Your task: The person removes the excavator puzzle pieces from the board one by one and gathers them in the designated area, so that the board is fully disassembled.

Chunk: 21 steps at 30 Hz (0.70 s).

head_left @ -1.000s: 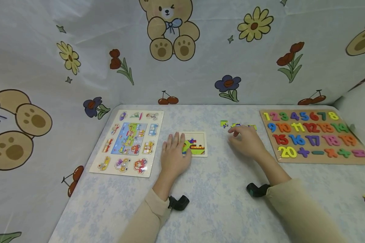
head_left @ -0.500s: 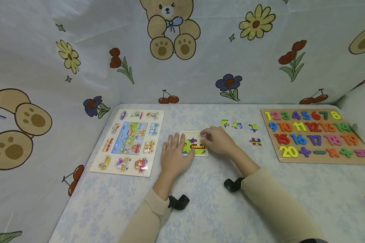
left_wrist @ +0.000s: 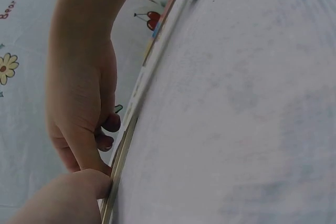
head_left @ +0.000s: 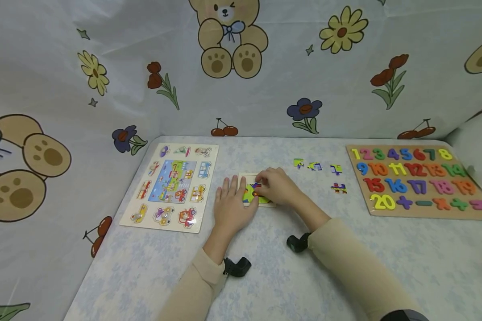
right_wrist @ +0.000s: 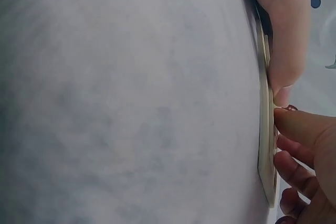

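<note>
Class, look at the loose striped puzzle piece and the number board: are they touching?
Apart. The head view shows it: a strip of pale tabletop separates the striped puzzle piece from the left edge of the number board.

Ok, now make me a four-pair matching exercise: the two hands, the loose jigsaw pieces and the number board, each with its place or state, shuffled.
Column one
1. left hand
2. right hand
3. four loose jigsaw pieces
4. number board

Column two
A. fingers bent, reaching over the small jigsaw tray from its right
B. brown, with rows of coloured numerals
C. fingers straight, over the tray's left side
D. lying apart from the tray, right of it, short of the numerals

Pairs: 1-C, 2-A, 3-D, 4-B
</note>
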Tool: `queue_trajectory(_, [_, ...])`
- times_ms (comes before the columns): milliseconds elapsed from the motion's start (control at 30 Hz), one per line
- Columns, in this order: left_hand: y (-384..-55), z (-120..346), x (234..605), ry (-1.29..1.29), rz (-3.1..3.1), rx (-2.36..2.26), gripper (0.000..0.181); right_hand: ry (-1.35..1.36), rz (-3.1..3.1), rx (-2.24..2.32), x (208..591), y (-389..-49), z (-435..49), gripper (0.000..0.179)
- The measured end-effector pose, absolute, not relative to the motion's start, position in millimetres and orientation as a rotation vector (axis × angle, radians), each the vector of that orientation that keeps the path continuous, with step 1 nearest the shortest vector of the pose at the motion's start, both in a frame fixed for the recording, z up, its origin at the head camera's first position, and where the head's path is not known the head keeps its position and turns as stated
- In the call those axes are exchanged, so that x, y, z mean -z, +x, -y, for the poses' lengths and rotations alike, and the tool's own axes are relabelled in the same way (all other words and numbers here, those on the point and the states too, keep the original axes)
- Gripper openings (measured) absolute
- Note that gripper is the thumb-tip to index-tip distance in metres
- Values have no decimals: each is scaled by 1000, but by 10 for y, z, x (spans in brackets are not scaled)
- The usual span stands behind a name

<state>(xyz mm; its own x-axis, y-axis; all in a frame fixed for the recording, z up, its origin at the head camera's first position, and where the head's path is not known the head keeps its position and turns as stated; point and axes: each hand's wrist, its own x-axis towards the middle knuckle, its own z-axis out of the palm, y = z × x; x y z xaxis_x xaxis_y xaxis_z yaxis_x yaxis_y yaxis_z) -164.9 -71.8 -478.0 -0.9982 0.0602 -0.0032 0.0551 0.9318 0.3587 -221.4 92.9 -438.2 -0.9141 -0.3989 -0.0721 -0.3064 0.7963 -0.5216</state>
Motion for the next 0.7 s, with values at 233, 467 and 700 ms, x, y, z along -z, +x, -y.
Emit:
queue_trajectory(233, [-1649, 723, 4779, 85, -3060, -580, 77, -504, -2736, 864, 4380, -2257, -908, 27])
queue_trajectory(467, [-1653, 720, 4786, 84, -3068, -581, 77, -500, -2628, 1031, 4350, -2260, -917, 24])
queue_trajectory(700, [-1651, 712, 4777, 75, -3067, -577, 78, -412, -2519, 1222, 4319, -2247, -995, 23])
